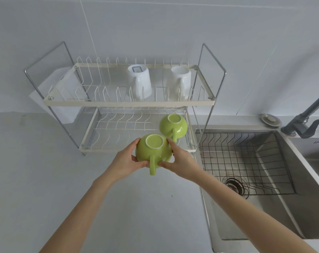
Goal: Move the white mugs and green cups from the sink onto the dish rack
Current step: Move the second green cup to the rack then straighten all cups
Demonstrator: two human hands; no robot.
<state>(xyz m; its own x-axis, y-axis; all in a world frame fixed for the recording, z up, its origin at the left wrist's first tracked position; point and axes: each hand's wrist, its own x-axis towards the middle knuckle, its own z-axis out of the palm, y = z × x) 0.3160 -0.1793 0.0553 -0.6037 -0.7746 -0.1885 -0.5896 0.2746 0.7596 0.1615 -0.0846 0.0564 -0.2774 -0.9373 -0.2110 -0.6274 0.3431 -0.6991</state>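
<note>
both bare forearms reach in from the bottom edge and converge on one green cup (pixel 153 151), held upside down at the front edge of the dish rack (pixel 118 104), over the right part of its lower tier. the left hand (pixel 126 161) cups the left side of it, fingers curled up along the wall and thumb pressed low beside the handle; the right hand (pixel 179 161) mirrors it on the right side, fingers along the upper wall and thumb tucked under the rim. both hands are closed on the cup, whose handle points down toward the person, between the two thumbs. whether its rim touches the wires cannot be told. a second green cup (pixel 173 126) sits inverted in the rear right corner of the lower tier, just behind the held one, handle toward the front. on the upper tier two white mugs stand inverted: the left mug (pixel 140 82) near the middle, the right mug (pixel 180 82) near the right end. the sink (pixel 301 207) lies to the right of the rack, with a wire grid (pixel 246 161) in its basin and a grey faucet (pixel 305 117) at its far right corner.
</note>
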